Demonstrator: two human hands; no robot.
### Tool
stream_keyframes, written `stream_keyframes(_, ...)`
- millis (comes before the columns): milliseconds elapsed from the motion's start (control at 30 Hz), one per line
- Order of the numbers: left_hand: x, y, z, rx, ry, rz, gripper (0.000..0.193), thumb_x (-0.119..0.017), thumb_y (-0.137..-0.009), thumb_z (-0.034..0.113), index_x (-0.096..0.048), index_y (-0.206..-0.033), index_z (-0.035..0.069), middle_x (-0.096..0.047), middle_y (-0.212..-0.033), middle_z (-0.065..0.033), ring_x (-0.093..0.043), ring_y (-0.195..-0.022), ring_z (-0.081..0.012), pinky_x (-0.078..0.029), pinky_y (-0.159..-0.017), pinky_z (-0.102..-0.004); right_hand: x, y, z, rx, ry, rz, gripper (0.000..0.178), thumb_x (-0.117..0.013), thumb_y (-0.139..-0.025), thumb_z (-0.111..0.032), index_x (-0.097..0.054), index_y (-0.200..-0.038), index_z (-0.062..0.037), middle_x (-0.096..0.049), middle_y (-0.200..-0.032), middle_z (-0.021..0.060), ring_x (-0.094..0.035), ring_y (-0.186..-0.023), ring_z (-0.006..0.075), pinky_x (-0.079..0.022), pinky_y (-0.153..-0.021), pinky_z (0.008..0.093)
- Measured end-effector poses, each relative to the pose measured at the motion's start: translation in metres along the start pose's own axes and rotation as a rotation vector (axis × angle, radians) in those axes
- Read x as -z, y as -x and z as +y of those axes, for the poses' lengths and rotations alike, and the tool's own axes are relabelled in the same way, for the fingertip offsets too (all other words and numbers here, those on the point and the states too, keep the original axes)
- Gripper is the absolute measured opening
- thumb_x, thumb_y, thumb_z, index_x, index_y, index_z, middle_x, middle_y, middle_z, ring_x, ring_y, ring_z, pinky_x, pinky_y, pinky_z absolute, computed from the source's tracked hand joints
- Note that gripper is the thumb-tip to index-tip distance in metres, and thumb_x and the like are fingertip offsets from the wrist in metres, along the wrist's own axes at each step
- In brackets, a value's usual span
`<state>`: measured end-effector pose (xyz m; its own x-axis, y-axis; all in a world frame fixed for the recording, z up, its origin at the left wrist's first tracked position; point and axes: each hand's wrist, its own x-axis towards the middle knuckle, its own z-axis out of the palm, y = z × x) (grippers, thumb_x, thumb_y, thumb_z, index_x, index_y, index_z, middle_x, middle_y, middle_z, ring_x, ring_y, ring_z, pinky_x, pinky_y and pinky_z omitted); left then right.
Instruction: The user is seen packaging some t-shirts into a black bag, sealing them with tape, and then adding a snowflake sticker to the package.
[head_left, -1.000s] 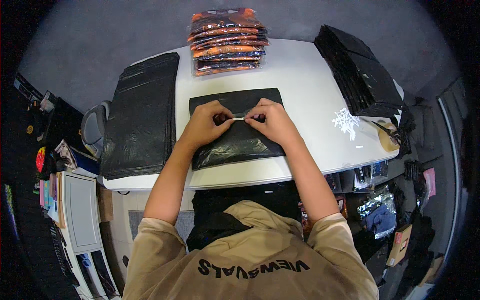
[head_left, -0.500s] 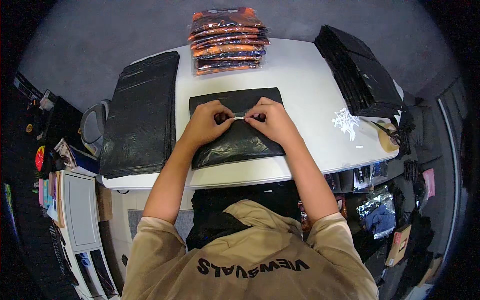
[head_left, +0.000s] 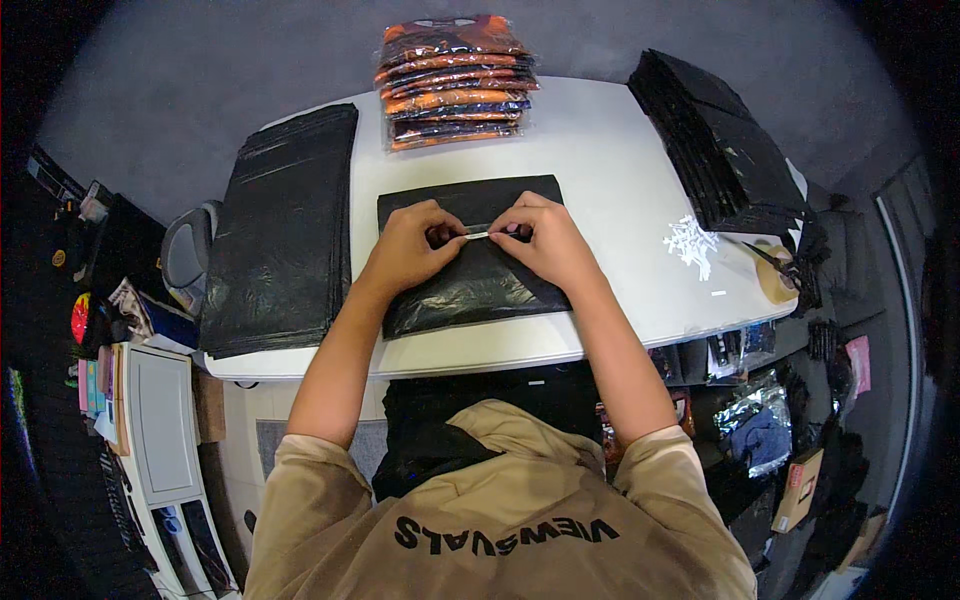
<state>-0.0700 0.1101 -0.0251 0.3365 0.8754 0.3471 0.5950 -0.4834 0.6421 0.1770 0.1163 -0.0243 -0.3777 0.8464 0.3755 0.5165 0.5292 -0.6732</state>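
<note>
Both hands meet over a black plastic mailing bag (head_left: 470, 290) that lies flat at the middle of the white table. Between them they pinch a small white paper strip (head_left: 477, 235). At its left end are the thumb and fingers of my left hand (head_left: 418, 240); my right hand (head_left: 545, 238) has the other end. The strip sits just over or against the bag's surface; which of the two I cannot tell. A scattered heap of similar white strips (head_left: 690, 246) is on the right side of the table, with a single strip lying nearer to me.
A wide stack of black bags (head_left: 280, 230) covers the table's left side. Clear-wrapped orange and dark folded garments (head_left: 455, 90) are piled at the far edge. More black packages (head_left: 720, 150) lean at the far right. Near them are a tape roll (head_left: 775, 275) and black scissors (head_left: 785, 262).
The white strip has tilted slightly between my fingers and shows a narrower face. Both hands stay in almost the same place.
</note>
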Motion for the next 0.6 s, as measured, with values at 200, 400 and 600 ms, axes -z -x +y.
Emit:
stream_keyframes(200,0.002,0.001,-0.004,-0.004,0.054,0.051,0.016,-0.082,-0.085,0.01,-0.079,-0.098,0.002,-0.07,-0.085,-0.0095,-0.067,-0.075,-0.0193,-0.054,-0.071,-0.0332,0.001,-0.002,-0.002,0.033,-0.005,0.012,0.011,-0.083,-0.083,-0.009,-0.08,-0.094,-0.0089,-0.066,-0.087,0.0118,-0.069,-0.083,0.0298,-0.057,-0.075,0.0405)
stream_keyframes(400,0.009,0.002,-0.013,0.018,0.16,0.282,0.012,-0.08,-0.089,0.008,-0.079,-0.098,0.0,-0.077,-0.091,-0.0092,-0.069,-0.08,-0.0177,-0.054,-0.076,-0.0314,0.003,-0.004,-0.004,0.024,-0.115,0.156,0.011,-0.083,-0.087,-0.011,-0.076,-0.091,-0.0032,-0.064,-0.077,0.0076,-0.062,-0.067,0.0176,-0.052,-0.065,0.0319)
stream_keyframes(600,0.014,0.018,-0.01,0.199,0.181,0.451,0.034,-0.081,-0.095,0.018,-0.063,-0.072,0.001,-0.052,-0.06,0.003,-0.044,-0.06,-0.0042,-0.036,-0.055,-0.027,0.018,0.029,0.003,-0.209,-0.401,0.255,0.053,-0.07,-0.105,-0.03,-0.051,-0.063,-0.0034,-0.047,-0.057,-0.0044,-0.042,-0.053,0.0088,-0.033,-0.052,0.0295)
